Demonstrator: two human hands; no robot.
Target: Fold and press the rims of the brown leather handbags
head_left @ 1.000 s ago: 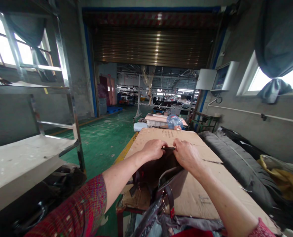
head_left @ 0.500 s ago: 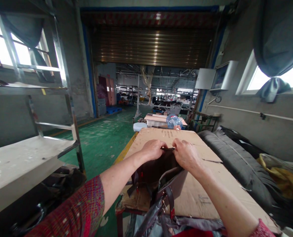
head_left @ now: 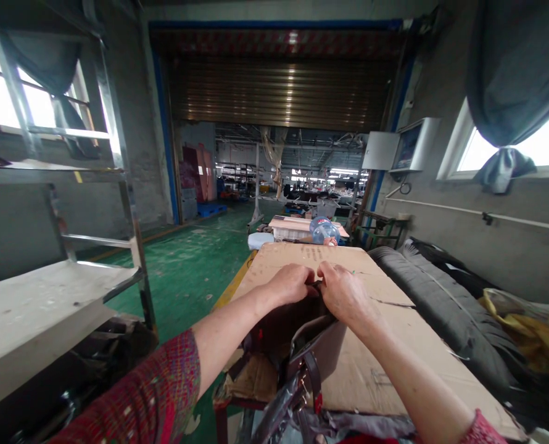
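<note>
The left hand (head_left: 293, 283) and right hand (head_left: 345, 293) have drawn closer, their partly hidden fingers seemingly pinching the far rim of the brown bag (head_left: 324, 346), lower centre of the frame, likely narrowing the handling there.

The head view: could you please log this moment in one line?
bag: open, on cardboard | left hand: pinches far rim | right hand: same

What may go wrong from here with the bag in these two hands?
The left hand and right hand hold the bag only at its far rim, so it might sag or tip. A plastic-wrapped strap reaches past the near edge of the cardboard; it could snag.
</note>
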